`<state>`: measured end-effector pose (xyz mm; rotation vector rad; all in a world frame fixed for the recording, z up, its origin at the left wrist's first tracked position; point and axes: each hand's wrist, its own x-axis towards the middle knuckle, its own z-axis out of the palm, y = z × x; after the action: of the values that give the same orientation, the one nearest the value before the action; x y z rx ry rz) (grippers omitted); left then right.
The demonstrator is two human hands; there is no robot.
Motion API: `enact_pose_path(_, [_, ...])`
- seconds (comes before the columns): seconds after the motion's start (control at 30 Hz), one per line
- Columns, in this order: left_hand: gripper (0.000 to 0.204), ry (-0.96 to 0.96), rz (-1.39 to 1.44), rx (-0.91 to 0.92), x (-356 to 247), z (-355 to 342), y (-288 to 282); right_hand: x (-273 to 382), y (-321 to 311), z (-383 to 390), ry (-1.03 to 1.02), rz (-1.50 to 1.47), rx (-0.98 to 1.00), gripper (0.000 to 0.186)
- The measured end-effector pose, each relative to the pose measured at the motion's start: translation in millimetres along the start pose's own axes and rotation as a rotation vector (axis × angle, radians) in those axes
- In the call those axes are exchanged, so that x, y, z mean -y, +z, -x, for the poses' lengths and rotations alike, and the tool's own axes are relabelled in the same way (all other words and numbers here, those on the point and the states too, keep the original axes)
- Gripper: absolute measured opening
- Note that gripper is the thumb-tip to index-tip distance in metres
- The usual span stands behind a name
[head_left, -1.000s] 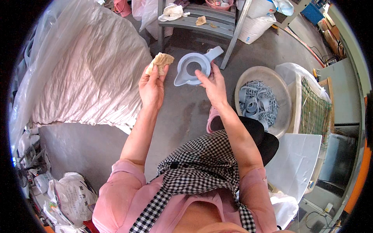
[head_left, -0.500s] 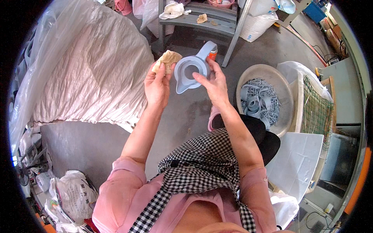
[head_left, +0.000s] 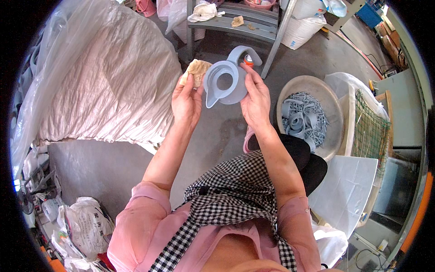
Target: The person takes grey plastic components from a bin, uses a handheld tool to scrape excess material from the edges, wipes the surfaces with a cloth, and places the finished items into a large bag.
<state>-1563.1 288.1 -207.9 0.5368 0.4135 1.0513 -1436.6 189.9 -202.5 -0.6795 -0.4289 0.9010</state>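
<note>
A grey-blue plastic jug (head_left: 234, 94) with a pointed spout and a curved handle is in front of me, its round opening turned partly toward me. My right hand (head_left: 256, 97) grips its body from the right side, below the handle. In my left hand (head_left: 186, 102) a folded yellowish cloth (head_left: 196, 72) is pinched between thumb and fingers. Its edge and my left fingertips are close to the jug's left rim; whether they touch it I cannot tell. The far side of the jug is hidden.
To the right stands a large round basin (head_left: 334, 131) with grey plastic scraps. A sheet-covered heap (head_left: 108, 81) fills the left. Ahead is a grey metal step stand (head_left: 235, 28) with rags on it; an orange-and-white can (head_left: 248, 60) shows behind the jug handle. White sacks (head_left: 88, 226) lie lower left.
The jug has tilted and turned, so more of its side shows and its handle points further right. My right thumb has left the rim. The cloth stays in my left hand.
</note>
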Motion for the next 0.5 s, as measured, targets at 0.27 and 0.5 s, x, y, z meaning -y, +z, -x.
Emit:
enact_pose_path(0.27, [0.022, 0.022, -0.002, -0.006, -3.3, 0.2, 3.5, -0.5, -1.8, 2.1, -0.095, 0.17, -0.007, 0.035])
enact_pose_path(0.5, [0.02, 0.073, -0.001, -0.016, -6.1, -0.9, 2.4, -2.6, -3.4, 1.3, -0.181, 0.233, -0.028, 0.034])
